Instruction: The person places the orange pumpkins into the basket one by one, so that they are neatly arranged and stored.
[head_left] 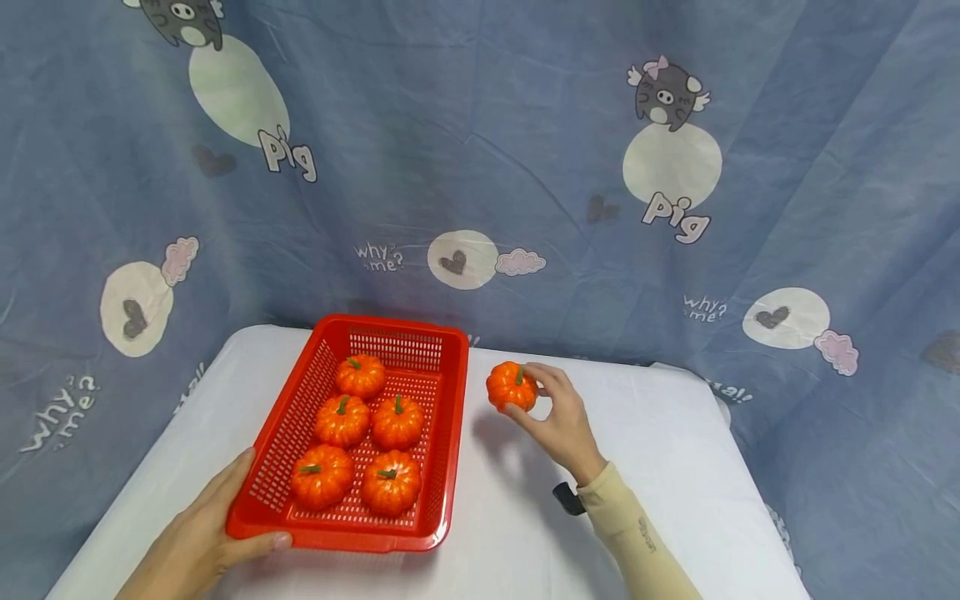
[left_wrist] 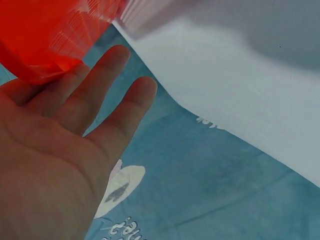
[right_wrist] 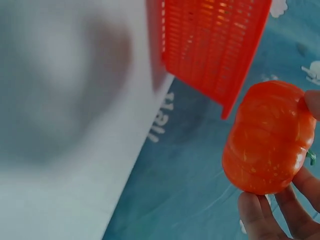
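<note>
A red plastic basket (head_left: pixel 450 433) with lattice walls stands on the white table. Several small orange pumpkins with green stems lie in it, one of them a pumpkin (head_left: pixel 362 376) at the far end. My left hand (head_left: pixel 197 533) holds the basket's near left corner, thumb along the near side and fingers at the left side. In the left wrist view, two of its fingers (left_wrist: pixel 120 112) stretch out past the red rim. To the right of the basket, my right hand (head_left: pixel 558 417) pinches another pumpkin (right_wrist: pixel 267 137) between thumb and fingertips, above the table.
The white-covered table (head_left: pixel 645 433) extends on both sides of the basket. A blue curtain (head_left: pixel 525 167) with pig prints hangs behind and around the table. A black strap piece (head_left: pixel 568 498) sticks out at my right wrist.
</note>
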